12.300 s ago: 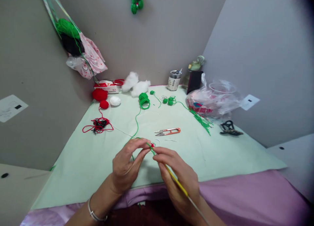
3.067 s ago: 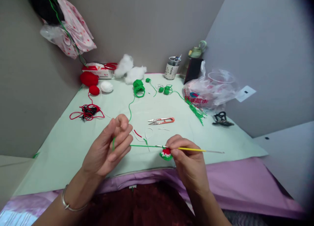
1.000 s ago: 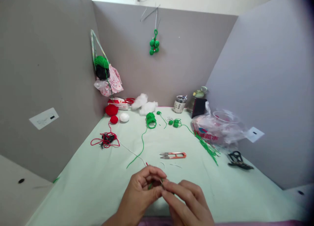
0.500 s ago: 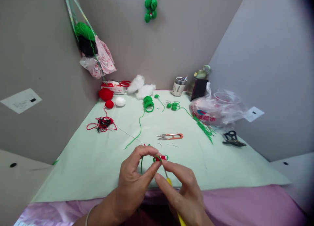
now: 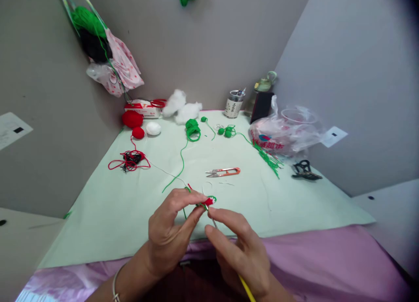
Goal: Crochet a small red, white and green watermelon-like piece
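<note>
The left hand (image 5: pixel 168 236) pinches a small crochet piece (image 5: pixel 208 201) between thumb and fingers above the pale green cloth (image 5: pixel 98 223). Its red centre and white-and-green rim look formed, but the rim seems unfinished: the tip of a crochet hook (image 5: pixel 246 289) meets its near edge. Beyond lie thread snips (image 5: pixel 233 171); rightmost, the right hand (image 5: pixel 242 245) grips the hook.
</note>
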Demonstrator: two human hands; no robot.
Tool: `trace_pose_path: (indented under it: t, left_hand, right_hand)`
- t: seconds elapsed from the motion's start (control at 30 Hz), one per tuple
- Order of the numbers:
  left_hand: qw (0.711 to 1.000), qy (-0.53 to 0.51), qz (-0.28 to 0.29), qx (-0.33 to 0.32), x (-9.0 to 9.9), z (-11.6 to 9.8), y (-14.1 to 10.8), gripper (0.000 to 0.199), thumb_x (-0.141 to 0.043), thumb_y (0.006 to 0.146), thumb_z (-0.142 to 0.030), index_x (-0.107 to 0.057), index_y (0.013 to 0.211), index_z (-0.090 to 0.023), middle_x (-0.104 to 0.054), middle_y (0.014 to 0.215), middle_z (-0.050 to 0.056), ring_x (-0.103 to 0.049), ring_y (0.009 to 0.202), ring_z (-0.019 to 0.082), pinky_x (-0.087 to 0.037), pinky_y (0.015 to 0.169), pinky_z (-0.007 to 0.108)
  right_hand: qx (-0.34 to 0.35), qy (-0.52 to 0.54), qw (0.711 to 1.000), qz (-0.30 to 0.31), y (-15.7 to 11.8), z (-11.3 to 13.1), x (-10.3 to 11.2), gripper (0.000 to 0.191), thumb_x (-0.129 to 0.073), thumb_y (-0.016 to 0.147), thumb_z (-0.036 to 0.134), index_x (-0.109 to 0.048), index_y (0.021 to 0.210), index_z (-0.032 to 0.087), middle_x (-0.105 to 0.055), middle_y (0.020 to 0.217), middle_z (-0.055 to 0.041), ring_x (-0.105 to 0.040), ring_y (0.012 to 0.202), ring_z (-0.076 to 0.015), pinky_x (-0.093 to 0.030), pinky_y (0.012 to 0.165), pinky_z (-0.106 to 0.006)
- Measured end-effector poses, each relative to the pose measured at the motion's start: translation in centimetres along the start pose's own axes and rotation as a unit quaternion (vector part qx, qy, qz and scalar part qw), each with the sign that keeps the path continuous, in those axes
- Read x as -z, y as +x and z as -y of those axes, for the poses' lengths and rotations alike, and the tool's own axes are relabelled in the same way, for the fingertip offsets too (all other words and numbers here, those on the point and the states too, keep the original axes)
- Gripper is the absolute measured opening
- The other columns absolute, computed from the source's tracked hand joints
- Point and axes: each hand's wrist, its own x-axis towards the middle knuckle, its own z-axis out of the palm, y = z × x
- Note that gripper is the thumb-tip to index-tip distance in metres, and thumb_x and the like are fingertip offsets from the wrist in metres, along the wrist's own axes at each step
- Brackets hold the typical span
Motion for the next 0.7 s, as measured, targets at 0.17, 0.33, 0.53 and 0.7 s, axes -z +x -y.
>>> trace_pose_path:
  t: [0.17, 0.33, 0.53, 0.7]
  left_hand:
    - [0.999, 0.023, -0.004, -0.033, -0.1, 0.5, 0.1, 0.05, -0.075, 0.086, 0.005, -0.074, 0.124, -0.027, -0.082, 0.102, 0.002, -0.075, 0.093, 0.02, -0.062, 0.085, 0.033]
    - [0.999, 0.025, 0.018, -0.035, -0.2, 1.2, -0.2, 0.054, -0.076, 0.085, 0.005, -0.074, 0.127, -0.031, -0.083, 0.104, 0.001, -0.076, 0.092, 0.021, -0.063, 0.082, 0.035]
    - [0.995, -0.026, -0.01, 0.098, -0.7, 0.8, -0.6, 0.037, -0.079, 0.087, -0.001, -0.078, 0.11, -0.03, -0.081, 0.099, -0.002, -0.074, 0.095, 0.015, -0.06, 0.09, 0.027]
    - [0.955, -0.126, -0.046, 0.265, -1.5, 0.1, 0.2, 0.026, -0.084, 0.082, -0.005, -0.077, 0.096, -0.026, -0.08, 0.087, -0.005, -0.074, 0.083, 0.01, -0.06, 0.078, 0.016]
  right_hand:
    - [-0.011, 0.028, 1.0, -0.004, -0.8, -0.1, -0.1, 0.031, -0.046, 0.106, 0.011, -0.068, 0.128, 0.013, -0.068, 0.124, -0.0192, -0.071, 0.123, -0.0226, -0.068, 0.093, -0.032]
    - [-0.089, 0.108, 0.99, 0.0, -1.0, -0.2, 0.1, 0.037, -0.047, 0.101, 0.002, -0.066, 0.13, 0.014, -0.069, 0.128, -0.018, -0.074, 0.115, -0.0197, -0.067, 0.093, -0.031]
    - [-0.089, 0.095, 0.991, 0.003, -1.1, -0.6, 0.0, 0.038, -0.05, 0.102, 0.003, -0.068, 0.131, 0.02, -0.07, 0.13, -0.0145, -0.074, 0.114, -0.0185, -0.068, 0.093, -0.031]
    - [-0.029, -0.014, 0.999, 0.028, -1.5, -1.1, -0.4, 0.025, -0.059, 0.103, 0.013, -0.073, 0.123, 0.021, -0.073, 0.126, -0.0117, -0.073, 0.121, -0.0192, -0.065, 0.099, -0.028]
